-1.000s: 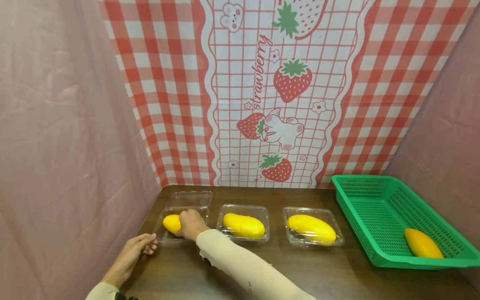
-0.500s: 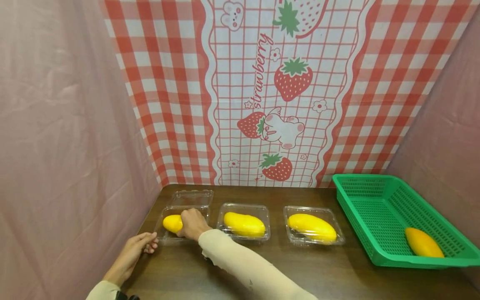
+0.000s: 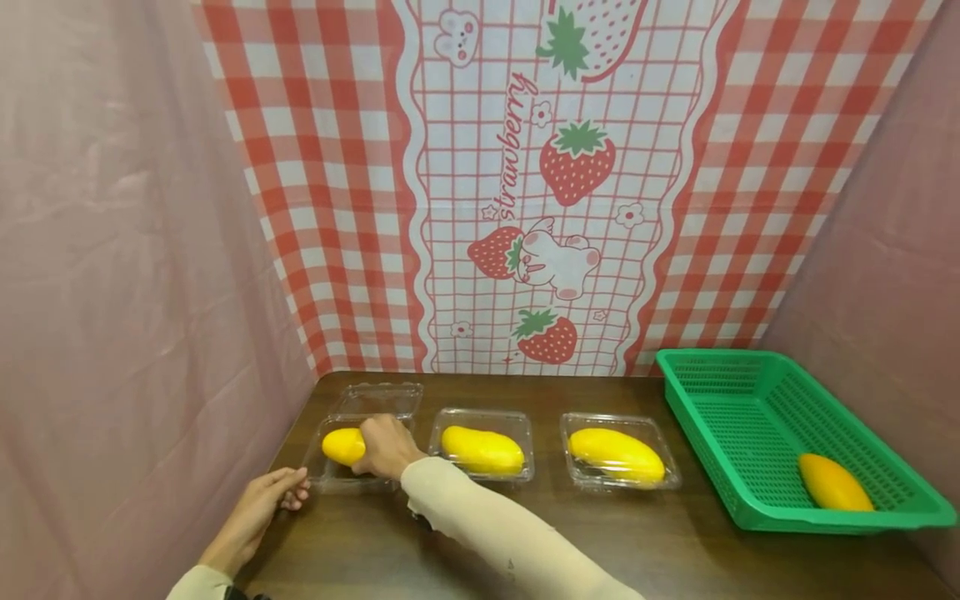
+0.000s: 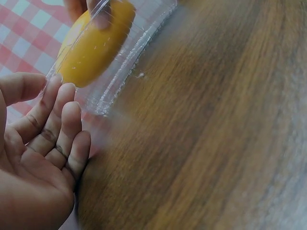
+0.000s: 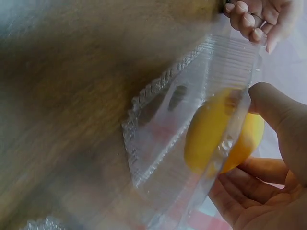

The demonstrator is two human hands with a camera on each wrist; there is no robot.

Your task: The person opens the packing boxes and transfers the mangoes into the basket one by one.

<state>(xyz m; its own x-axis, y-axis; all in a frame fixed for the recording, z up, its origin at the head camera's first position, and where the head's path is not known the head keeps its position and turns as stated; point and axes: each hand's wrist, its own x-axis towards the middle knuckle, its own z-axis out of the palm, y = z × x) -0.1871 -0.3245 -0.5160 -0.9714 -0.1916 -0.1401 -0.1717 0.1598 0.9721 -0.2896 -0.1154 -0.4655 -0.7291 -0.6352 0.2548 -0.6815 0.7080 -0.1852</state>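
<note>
At the table's left end lies a clear plastic clamshell box (image 5: 225, 62), its lid (image 3: 378, 401) folded back toward the rear. A yellow mango (image 3: 342, 447) is in the box's base. My right hand (image 3: 388, 448) holds the mango from above by its right part, thumb on one side and fingers on the other; the knuckles hide that end in the head view. My left hand (image 3: 258, 504) pinches the box's front left rim between thumb and index finger. Its other fingers (image 4: 71, 117) are loosely bent beside the wall.
Two lidded clear boxes stand to the right, the middle box (image 3: 527, 467) and the right box (image 3: 672, 477), each with a mango inside. A green basket (image 3: 738, 508) at the far right holds one mango (image 3: 835, 483). A checked cloth (image 3: 352, 167) hangs behind the wooden table (image 3: 517, 517).
The head view has shifted slightly. Relative to the box, my right hand sits a touch further right, with slightly more of the mango showing. My left hand stays at the rim.
</note>
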